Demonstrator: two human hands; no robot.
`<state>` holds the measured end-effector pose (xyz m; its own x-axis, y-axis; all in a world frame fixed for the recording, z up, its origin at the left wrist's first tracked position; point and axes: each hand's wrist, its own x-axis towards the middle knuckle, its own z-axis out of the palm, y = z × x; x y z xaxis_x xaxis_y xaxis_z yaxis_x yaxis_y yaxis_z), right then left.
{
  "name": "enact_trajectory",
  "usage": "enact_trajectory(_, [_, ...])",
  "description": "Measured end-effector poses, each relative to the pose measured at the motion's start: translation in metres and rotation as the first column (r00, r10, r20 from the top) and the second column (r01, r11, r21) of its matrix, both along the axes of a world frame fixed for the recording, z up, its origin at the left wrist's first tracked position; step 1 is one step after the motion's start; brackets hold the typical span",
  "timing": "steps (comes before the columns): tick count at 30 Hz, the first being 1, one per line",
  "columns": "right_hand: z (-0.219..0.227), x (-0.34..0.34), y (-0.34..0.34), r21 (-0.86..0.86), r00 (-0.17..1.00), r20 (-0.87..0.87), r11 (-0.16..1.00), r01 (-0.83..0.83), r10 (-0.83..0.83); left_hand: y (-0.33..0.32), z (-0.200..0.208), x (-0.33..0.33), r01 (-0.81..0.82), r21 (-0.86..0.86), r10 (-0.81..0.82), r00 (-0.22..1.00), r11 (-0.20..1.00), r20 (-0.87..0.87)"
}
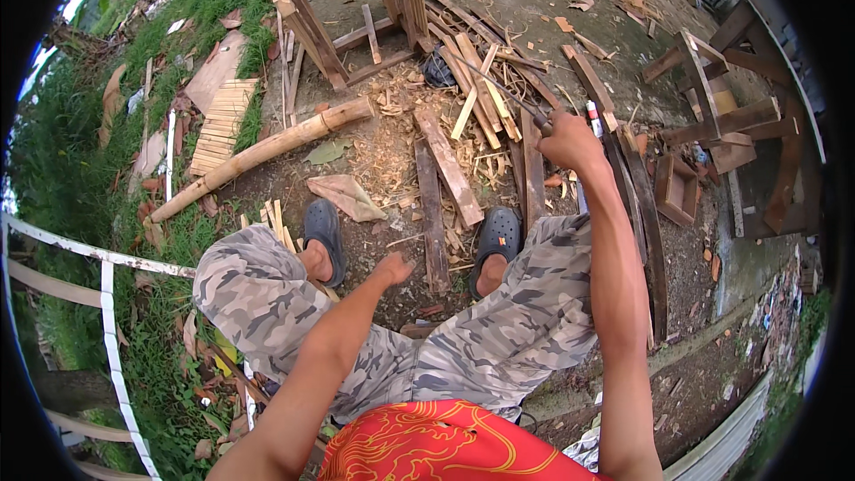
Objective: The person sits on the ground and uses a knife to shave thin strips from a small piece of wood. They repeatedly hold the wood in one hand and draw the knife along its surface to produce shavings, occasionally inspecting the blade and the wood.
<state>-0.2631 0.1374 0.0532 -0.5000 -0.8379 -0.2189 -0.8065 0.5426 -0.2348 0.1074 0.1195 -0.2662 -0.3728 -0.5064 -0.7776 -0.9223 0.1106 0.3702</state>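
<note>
1. Fingers of the right hand (572, 141) are curled tight round the handle of a long thin tool (540, 119), just right of centre in the upper half of the frame. Its slim dark shaft points off toward upper left, over a bunch of wood strips (481, 89).
2. Left hand (394, 269) hangs low, a bit below the middle of the frame, between two dark clogs (499, 240). Fingers are too small to read, so can't tell if they're open, closed or holding something. Nearest stuff is a dark plank (431, 218) just to its right in the picture.
3. Dead centre, a lighter board (448, 167) lies slantwise by that plank, with a mess of pale wood shavings (387, 147) around it.
4. Left of centre there's a fat bamboo pole (267, 157) running diagonally, and above it a row of pale slats (223, 129) on the grass.
5. Top middle has a chunky wooden frame (313, 40); over on the right, more wooden furniture (708, 89) and a little open wooden box (679, 187).
6. Bottom of the frame is camo trousers (508, 312) and a red top (445, 445) with yellow lines.
</note>
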Motion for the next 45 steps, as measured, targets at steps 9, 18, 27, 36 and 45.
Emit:
enact_trajectory(9, [-0.029, 0.058, 0.068, 0.210, 1.000, -0.002, 0.978, -0.007, 0.007, 0.025, -0.023, -0.013, -0.037, -0.022, 0.033, 0.990, 0.999, -0.140])
enact_trajectory(18, [-0.004, 0.064, 0.086, 0.493, 0.994, -0.104, 0.870, 0.034, 0.020, 0.020, 0.008, -0.089, -0.286, 0.030, 0.284, 0.921, 0.958, -0.265])
enact_trajectory(27, [-0.002, 0.026, 0.063, 0.423, 0.989, -0.147, 0.903, 0.072, -0.010, -0.015, -0.005, -0.159, -0.628, 0.157, 0.647, 0.746, 0.762, -0.155])
enact_trajectory(36, [0.026, 0.015, 0.088, 0.297, 0.983, -0.179, 0.955, 0.019, 0.037, -0.059, -0.018, -0.249, -0.434, -0.146, 0.449, 0.888, 0.889, 0.095])
enact_trajectory(45, [0.072, 0.004, 0.113, 0.383, 0.999, 0.048, 0.924, -0.010, -0.010, -0.085, -0.037, -0.243, -0.517, -0.115, 0.524, 0.850, 0.848, 0.049])
